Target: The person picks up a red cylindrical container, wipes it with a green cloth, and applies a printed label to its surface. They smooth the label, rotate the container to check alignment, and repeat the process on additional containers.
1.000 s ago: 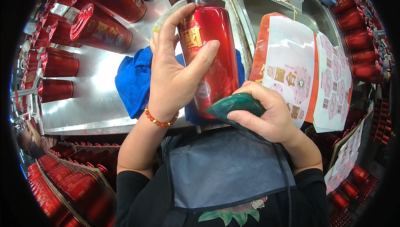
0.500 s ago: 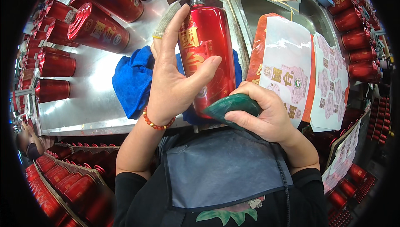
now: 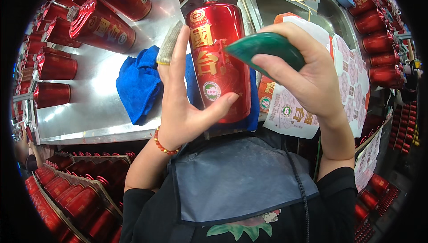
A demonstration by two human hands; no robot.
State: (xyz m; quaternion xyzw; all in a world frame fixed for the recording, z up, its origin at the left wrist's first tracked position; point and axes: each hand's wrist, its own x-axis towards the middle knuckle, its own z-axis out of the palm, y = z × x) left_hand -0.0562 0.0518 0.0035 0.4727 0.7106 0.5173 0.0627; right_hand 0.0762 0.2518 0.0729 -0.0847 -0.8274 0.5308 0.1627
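Note:
My left hand (image 3: 183,104) holds a glossy red bottle (image 3: 218,60) upright in front of me, thumb across its lower front and fingers behind; one finger wears a grey cot. My right hand (image 3: 303,73) grips a smooth dark green oval tool (image 3: 267,51) and presses its edge against the bottle's right side, over the gold lettering. A round white and green sticker sits low on the bottle's front. A blue cloth (image 3: 140,84) lies on the steel counter (image 3: 93,109) behind the bottle.
Several red bottles (image 3: 104,22) lie on their sides across the counter's left. Sheets of printed labels (image 3: 352,78) rest at the right beside a steel sink (image 3: 312,11). More red bottles fill crates (image 3: 71,198) below left and the right edge.
My right hand has risen with the green tool from under the bottle's base to its upper right side. The bottle came closer and more upright in my left hand.

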